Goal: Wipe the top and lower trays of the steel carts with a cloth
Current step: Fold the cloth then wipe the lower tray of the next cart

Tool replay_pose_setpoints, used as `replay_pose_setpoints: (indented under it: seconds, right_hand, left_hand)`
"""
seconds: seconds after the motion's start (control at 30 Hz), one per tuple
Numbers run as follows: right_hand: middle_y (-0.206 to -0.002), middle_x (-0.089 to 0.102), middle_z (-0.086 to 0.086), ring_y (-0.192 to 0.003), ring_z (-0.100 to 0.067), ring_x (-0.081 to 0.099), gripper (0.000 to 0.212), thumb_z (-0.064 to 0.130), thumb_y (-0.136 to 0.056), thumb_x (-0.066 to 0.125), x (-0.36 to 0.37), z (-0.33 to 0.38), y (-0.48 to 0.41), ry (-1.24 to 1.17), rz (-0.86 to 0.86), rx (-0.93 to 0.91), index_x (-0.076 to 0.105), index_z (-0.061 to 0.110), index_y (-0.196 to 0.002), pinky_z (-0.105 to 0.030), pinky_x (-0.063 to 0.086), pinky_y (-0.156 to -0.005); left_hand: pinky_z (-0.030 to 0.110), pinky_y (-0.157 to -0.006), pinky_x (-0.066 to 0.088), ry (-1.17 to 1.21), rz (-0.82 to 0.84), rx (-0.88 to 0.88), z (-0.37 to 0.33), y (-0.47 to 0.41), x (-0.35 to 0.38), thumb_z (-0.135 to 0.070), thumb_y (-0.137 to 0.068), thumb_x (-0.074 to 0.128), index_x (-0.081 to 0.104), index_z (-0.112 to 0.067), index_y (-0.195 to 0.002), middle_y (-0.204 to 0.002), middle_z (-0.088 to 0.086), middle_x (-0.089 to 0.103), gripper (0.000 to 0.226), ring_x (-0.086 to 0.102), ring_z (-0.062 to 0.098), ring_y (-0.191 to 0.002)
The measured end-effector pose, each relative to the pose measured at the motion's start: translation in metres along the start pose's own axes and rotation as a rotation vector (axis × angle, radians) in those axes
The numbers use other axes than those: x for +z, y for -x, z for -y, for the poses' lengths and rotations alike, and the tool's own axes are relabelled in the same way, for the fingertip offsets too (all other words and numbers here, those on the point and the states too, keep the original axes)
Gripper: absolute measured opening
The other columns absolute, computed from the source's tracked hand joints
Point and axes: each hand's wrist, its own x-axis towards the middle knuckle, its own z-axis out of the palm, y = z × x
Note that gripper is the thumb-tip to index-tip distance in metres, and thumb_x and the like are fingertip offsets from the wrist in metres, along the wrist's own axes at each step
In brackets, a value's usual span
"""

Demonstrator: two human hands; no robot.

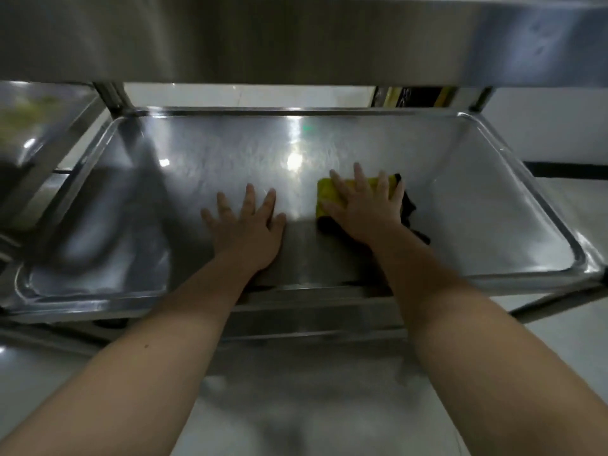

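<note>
At the far left stands part of a second cart, blurred, with the same bright steel and a sloping wall.

The lower tray fills the middle of the view. It is a shallow steel pan with rounded corners, a rolled rim and sloping sides, and its floor is shiny enough to throw back a white glare near the centre.

The left hand lies flat on the bare steel just left of centre. Its fingers are straight and spread and its grip is open on nothing. It is probably there as a brace, taking the person's weight while they reach in under the shelf above.

Just beside it, right of centre, the right hand also lies flat with fingers spread. It presses down on the cloth and does not clutch it, which keeps a broad face of fabric against the metal for wiping.

The cloth looks soft and folded. It is yellow at the far left edge, with a dark part trailing out near and right of the palm.

Overhead, the top tray shows only its dull brushed underside, which crowds the reach.
</note>
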Motion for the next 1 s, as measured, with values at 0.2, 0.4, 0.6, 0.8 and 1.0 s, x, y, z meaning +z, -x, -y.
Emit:
replay_pose_setpoints:
  seconds: [0.2,0.4,0.6,0.8,1.0]
  right_hand:
    - [-0.166,-0.005,0.003,-0.147,-0.045,-0.008,0.067,0.071,-0.094,0.018,-0.005,0.042,-0.044,-0.004,0.000,-0.014,-0.002,0.047,-0.153,-0.070,-0.007,-0.112]
    - [-0.164,-0.009,0.015,-0.146,-0.041,-0.021,0.066,0.077,-0.090,0.023,-0.006,-0.056,0.006,-0.007,0.019,-0.092,-0.002,0.059,-0.148,-0.065,-0.013,-0.114]
    - [-0.165,-0.005,0.010,-0.144,-0.051,-0.014,0.064,0.070,-0.094,0.022,-0.017,-0.045,-0.035,-0.149,0.053,0.327,0.000,0.053,-0.151,-0.076,-0.003,-0.107]
    - [-0.163,-0.007,0.018,-0.148,-0.041,-0.013,0.063,0.074,-0.091,0.026,0.001,-0.027,0.028,-0.002,0.004,-0.232,0.002,0.059,-0.148,-0.063,-0.007,-0.116]
    - [-0.164,-0.006,0.014,-0.145,-0.048,-0.017,0.070,0.078,-0.089,0.028,-0.018,-0.132,0.014,-0.178,0.026,0.386,0.002,0.056,-0.150,-0.074,-0.005,-0.109]
  left_hand:
    - [0.066,-0.111,-0.014,-0.001,0.005,0.013,0.000,-0.013,-0.003,-0.064,-0.098,0.005,-0.009,-0.047,-0.153,-0.165,-0.006,-0.016,0.059,-0.017,0.043,-0.148]
    - [0.066,-0.114,-0.011,-0.024,0.022,0.047,0.024,-0.047,-0.010,-0.065,-0.098,0.006,-0.011,-0.048,-0.153,-0.164,-0.008,-0.017,0.059,-0.016,0.041,-0.148]
    - [0.065,-0.117,-0.006,-0.027,0.004,0.060,0.012,-0.068,-0.012,-0.064,-0.099,0.006,-0.007,-0.048,-0.154,-0.165,-0.007,-0.013,0.059,-0.013,0.041,-0.149]
    - [0.062,-0.118,-0.006,0.041,-0.032,0.045,0.013,-0.068,-0.010,-0.065,-0.099,0.009,0.000,-0.048,-0.155,-0.166,-0.007,-0.008,0.059,-0.011,0.039,-0.150]
    - [0.064,-0.117,-0.004,0.014,-0.049,0.041,-0.002,-0.067,-0.008,-0.066,-0.098,0.007,-0.001,-0.047,-0.155,-0.166,-0.006,-0.007,0.060,-0.009,0.041,-0.150]
